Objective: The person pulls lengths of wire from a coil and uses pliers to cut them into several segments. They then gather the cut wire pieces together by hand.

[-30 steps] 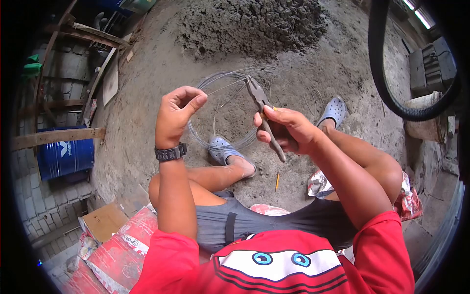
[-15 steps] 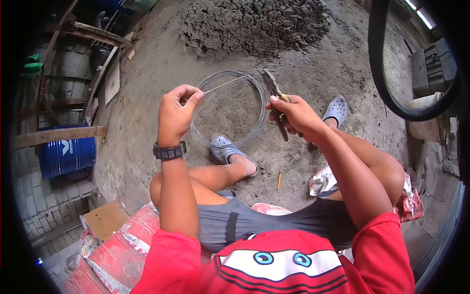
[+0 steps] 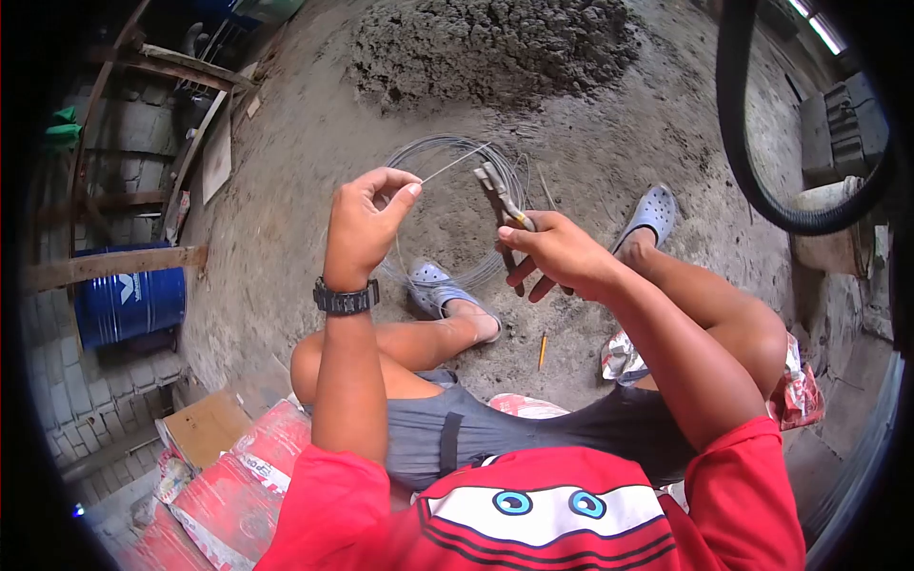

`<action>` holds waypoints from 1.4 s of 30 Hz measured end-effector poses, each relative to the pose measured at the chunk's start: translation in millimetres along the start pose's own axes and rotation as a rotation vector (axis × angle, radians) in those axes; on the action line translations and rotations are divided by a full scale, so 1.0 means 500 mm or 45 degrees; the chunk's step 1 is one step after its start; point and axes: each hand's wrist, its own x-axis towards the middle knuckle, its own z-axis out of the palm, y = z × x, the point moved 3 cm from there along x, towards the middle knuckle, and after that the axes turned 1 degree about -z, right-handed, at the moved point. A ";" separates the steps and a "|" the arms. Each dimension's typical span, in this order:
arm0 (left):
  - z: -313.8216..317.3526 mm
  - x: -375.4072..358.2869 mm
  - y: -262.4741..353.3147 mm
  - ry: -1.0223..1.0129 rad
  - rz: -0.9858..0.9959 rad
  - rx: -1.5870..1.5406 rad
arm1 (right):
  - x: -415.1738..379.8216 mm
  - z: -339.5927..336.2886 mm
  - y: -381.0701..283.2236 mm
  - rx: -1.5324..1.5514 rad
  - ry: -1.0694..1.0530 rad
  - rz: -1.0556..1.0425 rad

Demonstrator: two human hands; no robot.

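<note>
Pinched between thumb and fingers of my left hand (image 3: pixel 369 225) is a thin wire (image 3: pixel 455 164), its free end pointing up and to the right. My right hand (image 3: pixel 557 253) holds a pair of pliers (image 3: pixel 506 198) by the handles, with the jaws upward and near the wire's end, apart from it. The jaws look closed. A coil of grey wire (image 3: pixel 405 152) lies on the ground beyond and beneath both hands, partly hidden by them and by the pliers.
A heap of wet mortar (image 3: pixel 486 48) lies beyond the coil. A pencil (image 3: pixel 543 351) is on the ground between my legs. Red and white sacks (image 3: pixel 228 495) and a blue drum (image 3: pixel 131 297) stand left. A black hose (image 3: pixel 738 124) hangs at upper right.
My left hand has moved slightly right with the wire. The pliers in my right hand have shifted left and down, and the fingers under the handles have spread.
</note>
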 end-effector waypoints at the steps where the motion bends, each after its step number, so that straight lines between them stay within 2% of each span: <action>1: 0.007 -0.002 0.003 -0.026 -0.011 -0.063 | -0.003 0.004 -0.006 -0.088 -0.032 -0.057; 3: 0.023 -0.007 0.013 -0.044 -0.019 -0.097 | -0.016 0.012 -0.018 -0.208 -0.077 -0.180; 8: 0.045 -0.017 0.036 -0.085 -0.050 -0.124 | -0.032 0.017 -0.032 -0.331 -0.050 -0.228; 10: 0.050 -0.014 0.025 0.007 0.035 -0.315 | -0.039 0.010 -0.044 -0.634 0.070 -0.383; 16: 0.049 -0.015 0.031 -0.005 0.031 -0.328 | -0.052 0.024 -0.054 -0.782 0.092 -0.540; 21: 0.048 -0.016 0.028 -0.046 0.006 -0.342 | -0.054 0.029 -0.052 -0.779 0.108 -0.482; 23: 0.043 -0.015 0.029 -0.072 -0.008 -0.343 | -0.050 0.025 -0.048 -0.701 0.199 -0.434; 42: 0.041 -0.017 0.030 -0.120 0.033 -0.395 | -0.054 0.028 -0.056 -0.686 0.166 -0.510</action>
